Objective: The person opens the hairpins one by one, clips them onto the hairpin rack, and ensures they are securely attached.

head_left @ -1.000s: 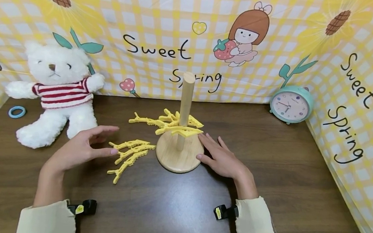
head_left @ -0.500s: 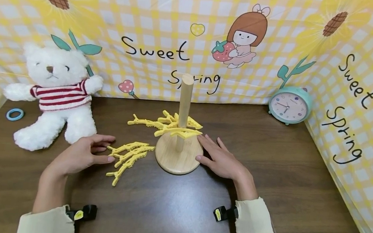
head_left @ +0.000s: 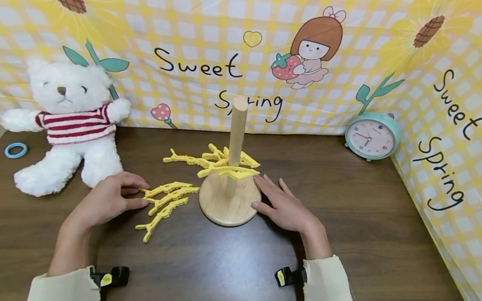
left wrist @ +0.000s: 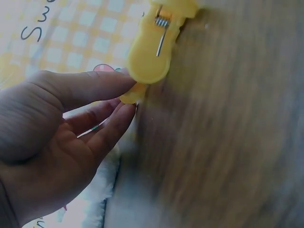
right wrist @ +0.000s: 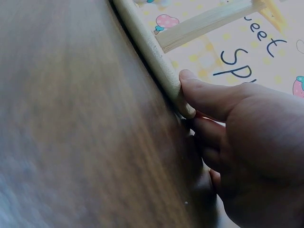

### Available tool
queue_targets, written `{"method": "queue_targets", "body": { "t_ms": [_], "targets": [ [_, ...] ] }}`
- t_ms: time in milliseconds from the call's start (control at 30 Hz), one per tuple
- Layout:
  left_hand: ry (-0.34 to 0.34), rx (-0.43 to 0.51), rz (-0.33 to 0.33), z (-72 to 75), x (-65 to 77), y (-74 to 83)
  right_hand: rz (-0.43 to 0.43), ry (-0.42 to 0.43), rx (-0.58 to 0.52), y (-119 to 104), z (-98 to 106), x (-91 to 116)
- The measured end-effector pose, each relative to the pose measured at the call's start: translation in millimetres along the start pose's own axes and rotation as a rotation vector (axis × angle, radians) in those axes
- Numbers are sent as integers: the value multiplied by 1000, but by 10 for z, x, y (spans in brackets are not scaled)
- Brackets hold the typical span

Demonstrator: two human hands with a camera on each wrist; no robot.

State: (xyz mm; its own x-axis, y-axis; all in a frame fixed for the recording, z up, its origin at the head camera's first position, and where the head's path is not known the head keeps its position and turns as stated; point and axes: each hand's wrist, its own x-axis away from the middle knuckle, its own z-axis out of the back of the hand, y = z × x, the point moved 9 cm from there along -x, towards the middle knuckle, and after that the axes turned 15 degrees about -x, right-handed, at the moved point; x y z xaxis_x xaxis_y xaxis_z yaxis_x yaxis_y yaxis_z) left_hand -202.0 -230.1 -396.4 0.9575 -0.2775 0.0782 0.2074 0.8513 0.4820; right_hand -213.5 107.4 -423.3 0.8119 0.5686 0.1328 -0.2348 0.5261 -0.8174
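Observation:
In the head view, my left hand pinches the handle end of a yellow alligator hair clip lying left of the wooden stand. The left wrist view shows the thumb on one handle of this clip, a finger against the other, and its metal spring. Two more yellow hair clips lie beside it, one of them the nearest clip. My right hand holds the right edge of the stand's round base, thumb on its rim. Several yellow hair clips are around the upright post.
A white teddy bear in a striped shirt sits at the back left, with a blue ring beside it. A mint alarm clock stands at the back right. Checked cloth hangs behind the brown table.
My left thumb and fingers have closed in on the end of one hair clip. The right hand keeps its place on the base. The whole view has shifted slightly.

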Motion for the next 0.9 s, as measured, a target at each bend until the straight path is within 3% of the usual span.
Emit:
{"method": "queue_targets", "body": {
  "t_ms": [500,733,900],
  "targets": [
    [-20,-39,57,-12,-38,-4,15,5,-11,-15,3,8],
    [50,-68,65,106,-31,50,22,9,-6,-22,7,7],
    [135,-81,52,201,-1,94,21,9,-9,-24,4,2]
  ]
}}
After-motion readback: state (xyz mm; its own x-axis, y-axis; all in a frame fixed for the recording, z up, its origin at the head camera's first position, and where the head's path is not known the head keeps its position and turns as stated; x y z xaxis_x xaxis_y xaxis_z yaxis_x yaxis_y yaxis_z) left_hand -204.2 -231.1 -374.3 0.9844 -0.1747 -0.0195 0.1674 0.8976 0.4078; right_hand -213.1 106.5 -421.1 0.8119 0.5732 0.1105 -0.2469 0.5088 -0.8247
